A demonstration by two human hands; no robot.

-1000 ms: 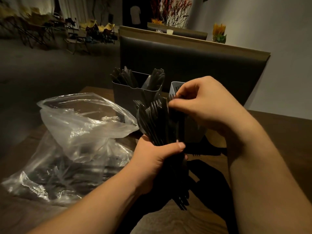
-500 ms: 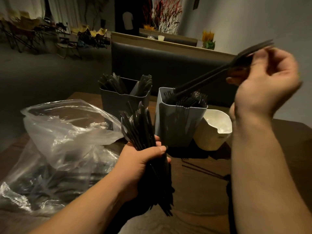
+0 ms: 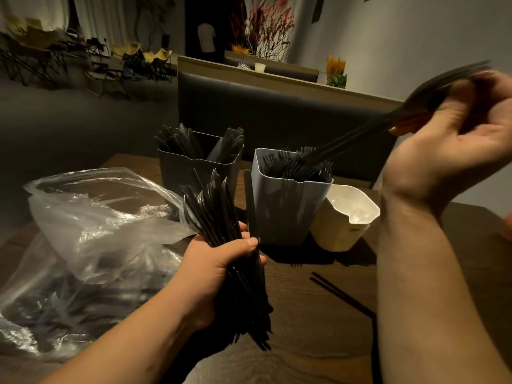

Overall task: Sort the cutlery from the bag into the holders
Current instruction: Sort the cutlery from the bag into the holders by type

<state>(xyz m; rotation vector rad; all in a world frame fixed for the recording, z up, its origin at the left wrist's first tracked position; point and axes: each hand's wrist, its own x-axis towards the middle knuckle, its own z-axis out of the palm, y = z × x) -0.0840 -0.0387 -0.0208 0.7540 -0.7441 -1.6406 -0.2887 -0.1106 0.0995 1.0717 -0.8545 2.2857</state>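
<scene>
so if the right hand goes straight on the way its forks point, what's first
Likely the forks standing in the light grey holder, though depth is unclear.

At the upper right, the right hand point(image 3: 454, 139) was motion-smeared and cut by the frame's edge, its outline running together with the black forks point(image 3: 360, 135) it gripped. At the lower left, the cutlery point(image 3: 55, 309) inside the plastic bag point(image 3: 91, 217) showed only as a dark mass. The left hand point(image 3: 219, 261) hid the middle of its cutlery bundle point(image 3: 213, 209).
</scene>
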